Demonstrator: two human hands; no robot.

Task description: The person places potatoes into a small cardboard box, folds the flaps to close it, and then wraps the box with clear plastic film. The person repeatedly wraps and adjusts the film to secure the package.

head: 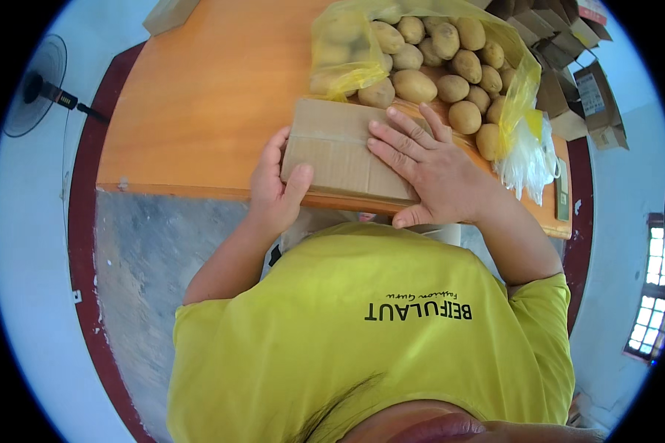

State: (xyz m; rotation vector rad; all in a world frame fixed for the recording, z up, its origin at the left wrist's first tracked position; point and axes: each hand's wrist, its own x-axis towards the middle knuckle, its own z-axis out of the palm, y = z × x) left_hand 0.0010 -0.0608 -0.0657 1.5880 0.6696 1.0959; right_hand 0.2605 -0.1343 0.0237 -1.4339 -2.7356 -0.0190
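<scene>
A closed cardboard box [332,147] lies at the table's front edge, with clear tape across its top. My left hand [272,191] grips its left end, thumb on top and fingers around the side. Flat over the right part of the lid rests my right hand [440,171], its fingers spread and its thumb by the near edge; it covers that corner. Just behind the box, many loose potatoes [414,86] spill from an open yellow plastic bag [523,91], some of them still seen through the film.
The orange wooden table [210,111] reaches left. Clear plastic bags [526,160] and a flat greenish object [562,191] lie at its right. Open cardboard boxes [559,99] are piled at back right. Another box [169,14] sits at the far left edge; a fan [36,86] stands beyond.
</scene>
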